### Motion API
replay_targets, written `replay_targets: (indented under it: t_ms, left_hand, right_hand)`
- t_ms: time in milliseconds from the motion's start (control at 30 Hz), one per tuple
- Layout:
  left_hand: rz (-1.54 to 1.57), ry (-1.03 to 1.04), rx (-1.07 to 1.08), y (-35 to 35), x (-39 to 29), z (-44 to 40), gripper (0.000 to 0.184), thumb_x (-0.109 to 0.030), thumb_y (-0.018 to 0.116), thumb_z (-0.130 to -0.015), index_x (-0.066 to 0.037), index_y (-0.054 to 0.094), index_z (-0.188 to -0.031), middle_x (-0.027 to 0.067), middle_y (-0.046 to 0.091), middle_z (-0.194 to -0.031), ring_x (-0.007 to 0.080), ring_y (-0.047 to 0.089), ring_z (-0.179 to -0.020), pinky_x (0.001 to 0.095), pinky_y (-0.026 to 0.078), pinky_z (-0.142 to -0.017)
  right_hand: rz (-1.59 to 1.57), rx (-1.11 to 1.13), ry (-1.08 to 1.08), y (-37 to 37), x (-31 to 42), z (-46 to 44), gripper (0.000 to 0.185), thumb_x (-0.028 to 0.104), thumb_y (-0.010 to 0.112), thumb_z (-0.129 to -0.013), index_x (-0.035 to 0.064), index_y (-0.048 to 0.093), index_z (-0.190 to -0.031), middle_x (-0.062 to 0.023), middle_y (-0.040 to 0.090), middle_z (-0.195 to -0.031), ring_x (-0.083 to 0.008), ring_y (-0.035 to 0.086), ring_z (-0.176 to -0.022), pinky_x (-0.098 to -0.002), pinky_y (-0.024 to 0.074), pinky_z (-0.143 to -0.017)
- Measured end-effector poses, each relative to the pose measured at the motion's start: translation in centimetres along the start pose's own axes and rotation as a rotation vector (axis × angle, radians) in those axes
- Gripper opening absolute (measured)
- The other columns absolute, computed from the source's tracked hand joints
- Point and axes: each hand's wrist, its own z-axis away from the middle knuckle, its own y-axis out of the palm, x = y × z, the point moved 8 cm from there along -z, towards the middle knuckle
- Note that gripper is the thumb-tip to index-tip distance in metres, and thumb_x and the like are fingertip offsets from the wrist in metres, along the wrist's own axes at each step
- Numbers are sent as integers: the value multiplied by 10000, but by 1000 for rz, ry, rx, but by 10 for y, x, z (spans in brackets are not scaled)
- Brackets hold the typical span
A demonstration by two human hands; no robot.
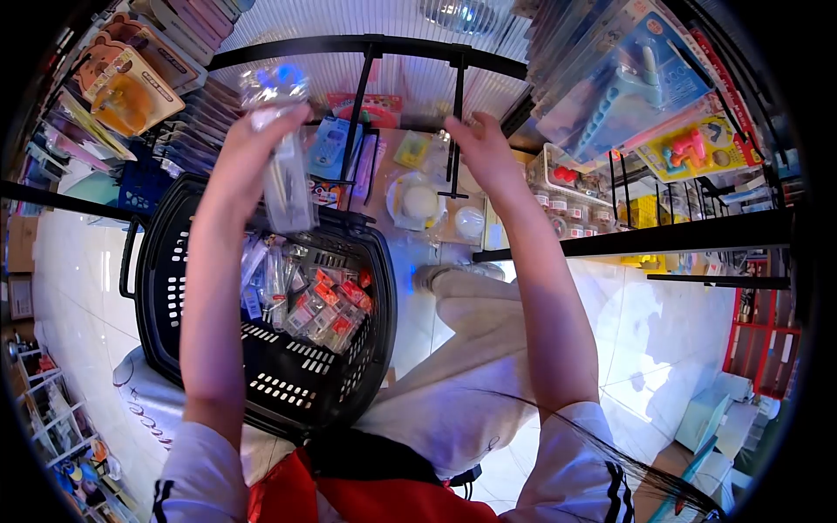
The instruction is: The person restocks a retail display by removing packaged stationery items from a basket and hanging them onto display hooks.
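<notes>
My left hand [253, 152] is raised above the basket's back edge, its fingers closed round a clear plastic package [289, 179] that hangs downward; what is inside the package is hard to make out. To the right, my right hand [482, 148] has its fingertips at a black metal display hook [455, 131]. Whether anything small is between those fingers cannot be seen. The black basket [388, 301] rests at my lap and holds several small packets [331, 305] with red and clear wrapping.
Packaged goods hang at the left [131, 96] and right [628, 87]. Beyond the basket, a lower shelf [379, 209] bears a blue package [329, 146] and a round white item [418, 202] in clear wrap. A black rail [645, 240] crosses at the right.
</notes>
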Motion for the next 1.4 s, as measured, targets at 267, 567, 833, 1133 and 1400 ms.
replay_targets:
  t_ms: [267,567,833,1133,1400]
  left_hand:
    - [-32,-449,538,69,44,-63,307,-178,593,-777,-10,549,-1029,71,606,-888,152,594,-771,281,499,-656]
    - [-306,-247,427,66,42,-70,249,-175,608,-757,-12,588,-944,68,607,-842,131,585,-707,269,490,-601]
    - [-221,-229,424,58,38,-71,266,-170,608,-755,1,600,-958,75,619,-866,129,586,-715,261,482,-638]
    - [-271,-160,373,52,39,-66,254,-176,599,-770,-21,603,-971,57,612,-914,115,568,-809,269,466,-707]
    - [-116,-234,320,5,35,-40,398,-192,574,-806,-32,463,-1153,80,519,-1143,205,533,-989,338,447,-794]
  right_hand:
    - [-423,135,21,34,-14,-30,249,78,369,-817,44,395,-1062,-65,444,-742,-121,451,-535,-268,380,-445]
    - [-198,-23,-88,28,-26,-51,204,99,348,-809,27,441,-975,-101,442,-762,-195,408,-610,-298,338,-534]
    - [-394,26,156,-17,-11,-15,97,110,361,-809,97,437,-869,12,366,-637,-63,334,-461,-216,294,-396]
    - [-235,-1,150,-13,-45,-30,234,226,377,-866,70,450,-1026,-17,417,-719,-88,408,-508,-239,345,-412]
    - [133,-100,59,-26,-25,-32,316,248,349,-873,-27,495,-930,-217,554,-717,-315,576,-705,-403,465,-597]
